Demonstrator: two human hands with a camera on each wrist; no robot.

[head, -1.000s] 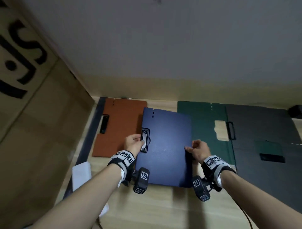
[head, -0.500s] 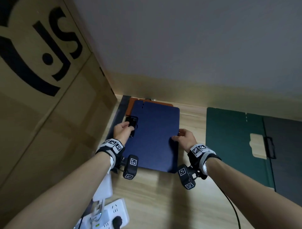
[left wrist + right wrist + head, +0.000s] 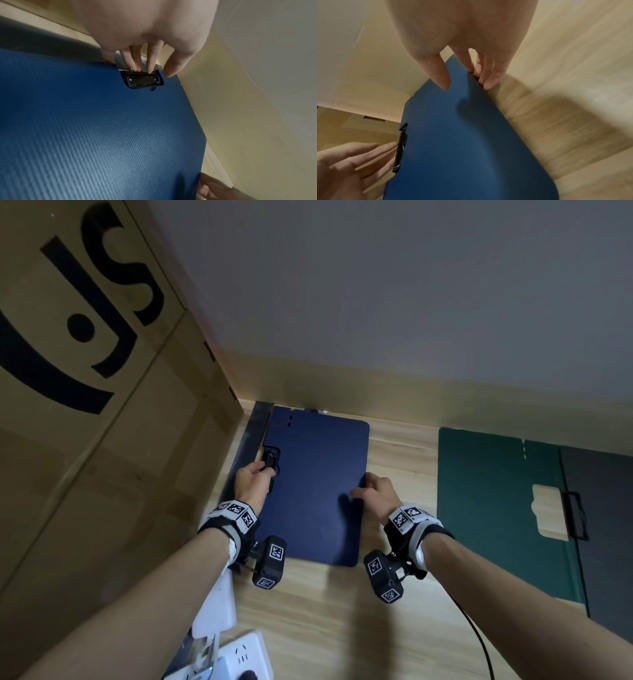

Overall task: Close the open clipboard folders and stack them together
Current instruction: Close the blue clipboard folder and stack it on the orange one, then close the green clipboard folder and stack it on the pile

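Left hand [image 3: 251, 481] fingers grasp black clip [image 3: 271, 459] at blue folder [image 3: 318, 484] left edge. Right hand [image 3: 376, 494] pinches folder right edge. Folder on wooden desk [image 3: 342, 611]; cardboard box [image 3: 85, 405] at left.

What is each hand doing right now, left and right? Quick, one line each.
Left hand: fingers curled at the black clip on the blue folder, gripping its left edge.
Right hand: pinching the blue folder's right edge.
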